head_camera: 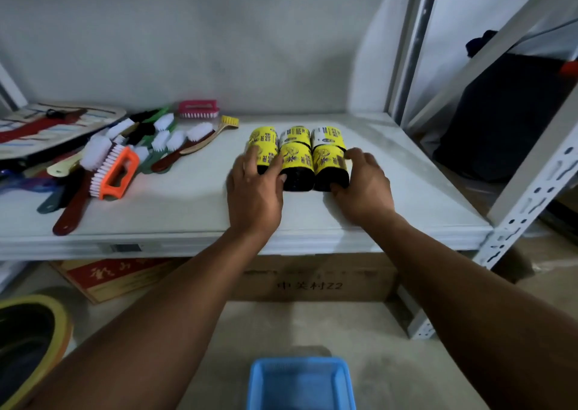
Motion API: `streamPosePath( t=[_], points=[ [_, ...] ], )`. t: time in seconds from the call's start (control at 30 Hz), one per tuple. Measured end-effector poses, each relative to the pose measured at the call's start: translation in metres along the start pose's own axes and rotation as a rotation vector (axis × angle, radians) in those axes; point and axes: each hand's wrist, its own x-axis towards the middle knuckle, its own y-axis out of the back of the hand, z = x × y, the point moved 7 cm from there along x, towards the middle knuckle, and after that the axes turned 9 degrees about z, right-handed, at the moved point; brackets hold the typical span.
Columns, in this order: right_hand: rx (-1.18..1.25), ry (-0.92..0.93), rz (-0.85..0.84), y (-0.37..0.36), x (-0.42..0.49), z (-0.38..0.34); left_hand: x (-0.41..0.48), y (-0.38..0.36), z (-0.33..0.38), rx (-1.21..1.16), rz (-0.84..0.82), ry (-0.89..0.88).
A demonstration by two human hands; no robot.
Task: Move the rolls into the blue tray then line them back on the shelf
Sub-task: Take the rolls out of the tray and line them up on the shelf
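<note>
Several black rolls with yellow labels (297, 162) lie packed together in two rows on the white shelf (187, 203). My left hand (255, 191) rests on the front left roll, its fingers curled over it. My right hand (364, 184) presses against the side of the front right roll (328, 166). Both hands squeeze the group from its two sides. The blue tray (301, 384) stands on the floor below, at the bottom edge of the view, and nothing shows inside it.
A heap of scrubbing brushes (115, 159) covers the shelf's left part. A slanted white shelf post (531, 191) stands at the right. Cardboard boxes (316, 278) sit under the shelf. A yellow-rimmed round object (31, 341) is at the lower left.
</note>
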Motion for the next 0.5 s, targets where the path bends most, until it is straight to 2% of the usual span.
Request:
streamPosePath(
  t=[0.1,0.17,0.27,0.33,0.37,0.4,0.43,0.5],
  points=[
    [0.045,-0.070,0.055,0.012,-0.016,-0.002,-0.008,0.026,0.017,0.035,0.052,-0.003],
    [0.063,-0.038,0.097,0.021,-0.037,-0.007,-0.025,0.051,0.037,0.003,0.102,-0.084],
    [0.148,0.122,0.267,0.047,-0.092,-0.016,-0.080,0.085,0.067,-0.147,0.133,-0.233],
    [0.155,0.244,0.355,0.054,-0.146,-0.018,-0.132,0.093,0.074,-0.254,0.039,-0.267],
    [0.136,0.264,0.320,0.047,-0.176,-0.012,-0.162,0.089,0.070,-0.293,-0.053,-0.246],
    [0.116,0.245,0.216,0.030,-0.202,-0.002,-0.192,0.080,0.062,-0.303,-0.164,-0.222],
    [0.103,0.179,0.037,0.005,-0.232,0.014,-0.228,0.067,0.048,-0.281,-0.299,-0.194],
    [0.057,-0.024,-0.430,-0.051,-0.299,0.050,-0.301,0.040,0.013,-0.176,-0.572,-0.144]
  ],
)
